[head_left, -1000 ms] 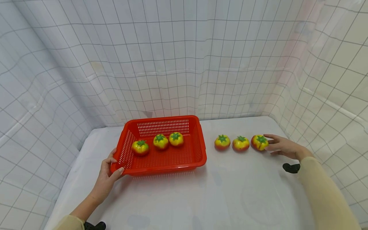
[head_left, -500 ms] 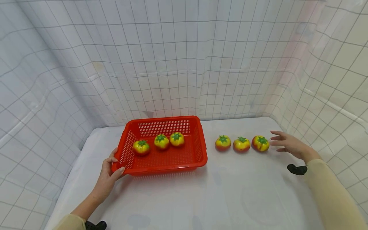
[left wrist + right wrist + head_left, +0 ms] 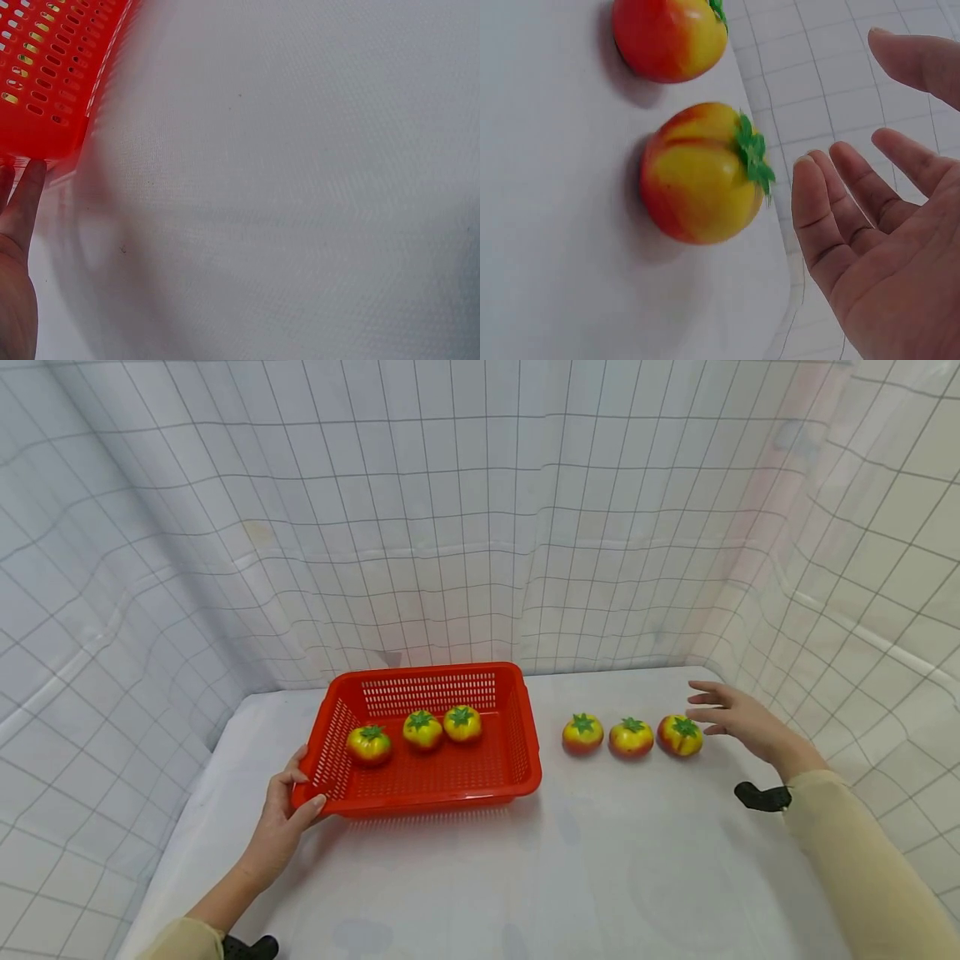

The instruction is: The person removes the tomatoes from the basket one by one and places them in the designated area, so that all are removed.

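Observation:
My left hand [image 3: 274,835] grips the near left corner of a red basket [image 3: 420,795], thumb on the rim; in the left wrist view its fingers touch the basket [image 3: 45,127]. Inside lie three red-yellow fruits with green leaves [image 3: 368,746] [image 3: 422,732] [image 3: 462,725]. To the right of the basket, three similar fruits stand in a row on the table: a left one [image 3: 582,735], a middle one [image 3: 631,739] and a right one [image 3: 680,737]. My empty right hand [image 3: 742,718] hovers beside the right fruit [image 3: 701,176], fingers relaxed and apart from it.
A white cloth covers the table [image 3: 600,868]. Behind it and at both sides hang white curtains [image 3: 465,527] with a dark grid. A black strap piece [image 3: 762,797] sits at my right wrist, and another [image 3: 251,948] at my left.
My right hand has come away from the right fruit, first moving right, then rising and shifting back left above table height. The left hand and basket look the same.

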{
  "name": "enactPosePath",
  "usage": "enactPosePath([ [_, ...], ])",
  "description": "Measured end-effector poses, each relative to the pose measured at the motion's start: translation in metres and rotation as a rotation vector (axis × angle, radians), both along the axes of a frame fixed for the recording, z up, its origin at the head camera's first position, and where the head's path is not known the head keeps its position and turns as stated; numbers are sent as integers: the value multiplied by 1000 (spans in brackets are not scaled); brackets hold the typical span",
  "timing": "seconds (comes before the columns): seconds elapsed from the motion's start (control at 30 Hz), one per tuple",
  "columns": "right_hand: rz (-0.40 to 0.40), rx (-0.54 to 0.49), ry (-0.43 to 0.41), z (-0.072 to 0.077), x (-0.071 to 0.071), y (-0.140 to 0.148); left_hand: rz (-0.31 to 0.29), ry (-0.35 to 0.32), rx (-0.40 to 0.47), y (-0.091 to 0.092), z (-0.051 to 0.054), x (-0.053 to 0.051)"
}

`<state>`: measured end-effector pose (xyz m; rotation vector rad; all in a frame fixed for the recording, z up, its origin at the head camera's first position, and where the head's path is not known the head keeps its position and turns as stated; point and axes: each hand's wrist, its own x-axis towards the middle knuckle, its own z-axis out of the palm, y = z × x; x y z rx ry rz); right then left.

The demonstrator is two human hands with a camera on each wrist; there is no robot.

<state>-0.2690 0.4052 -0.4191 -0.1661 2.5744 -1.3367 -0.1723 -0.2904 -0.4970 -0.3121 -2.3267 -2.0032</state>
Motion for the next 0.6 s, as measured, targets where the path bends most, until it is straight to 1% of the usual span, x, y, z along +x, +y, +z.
enactPosePath([
  [0.1,39,-15,17,4,-1,-15,2,-1,0,0,1,0],
  [0.37,120,-44,32,12,-8,-58,4,-6,-3,0,1,1],
  [0.6,203,-88,38,22,-12,-97,9,-10,-21,1,2,1],
])
